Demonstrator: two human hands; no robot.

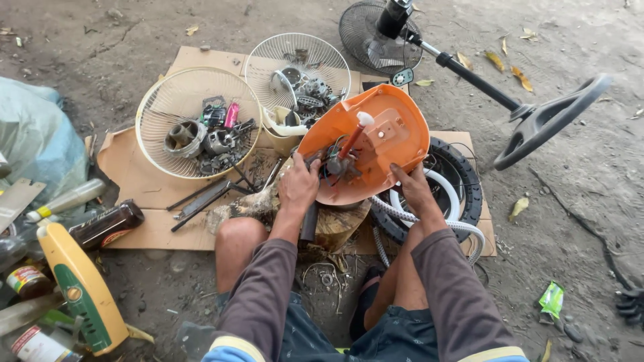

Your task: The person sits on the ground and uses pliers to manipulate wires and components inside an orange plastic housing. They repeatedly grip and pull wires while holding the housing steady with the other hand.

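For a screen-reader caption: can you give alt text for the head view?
Seen from above, a seated person's left hand and right hand hold an orange plastic housing on a wood stump. Around it on cardboard lie two wire fan guards filled with small parts.

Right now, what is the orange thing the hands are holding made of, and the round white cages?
The orange shell under the left hand and right hand looks like moulded plastic: smooth, evenly coloured, slightly glossy. The two white cages look like thin metal wire painted white, judging by the fine radiating spokes, though coated plastic can't be ruled out.
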